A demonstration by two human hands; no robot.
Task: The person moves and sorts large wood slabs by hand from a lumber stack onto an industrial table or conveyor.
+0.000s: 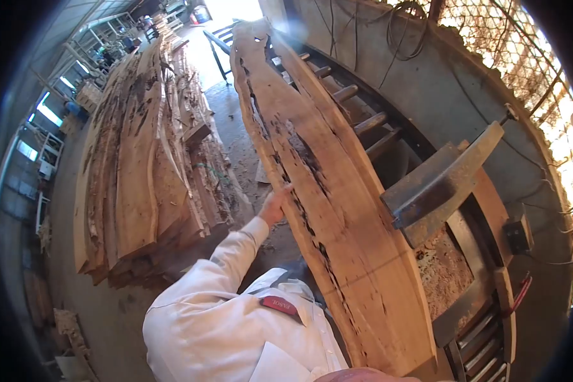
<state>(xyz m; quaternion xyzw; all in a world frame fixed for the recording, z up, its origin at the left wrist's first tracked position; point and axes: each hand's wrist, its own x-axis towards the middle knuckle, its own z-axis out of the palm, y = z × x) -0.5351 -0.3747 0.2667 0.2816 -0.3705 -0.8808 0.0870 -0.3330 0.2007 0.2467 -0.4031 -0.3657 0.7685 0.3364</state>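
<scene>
A long live-edge wooden slab (337, 216) with dark cracks and holes runs from the bottom of the head view up to the far end. My left hand (275, 207) holds its left edge about midway along, the fingers closed at the rim. A blurred rounded shape at the bottom edge, by the slab's near end, may be part of my right hand; its fingers are hidden. Close against the slab's right side stands a worn metal machine part (436, 184) with a curved arm.
Rollers (372, 122) in a dark frame lie along the slab's right. Sawdust (445, 274) covers the machine bed. A big stack of rough slabs (137, 159) stands on the floor to the left. Cables (406, 28) hang on the wall at right.
</scene>
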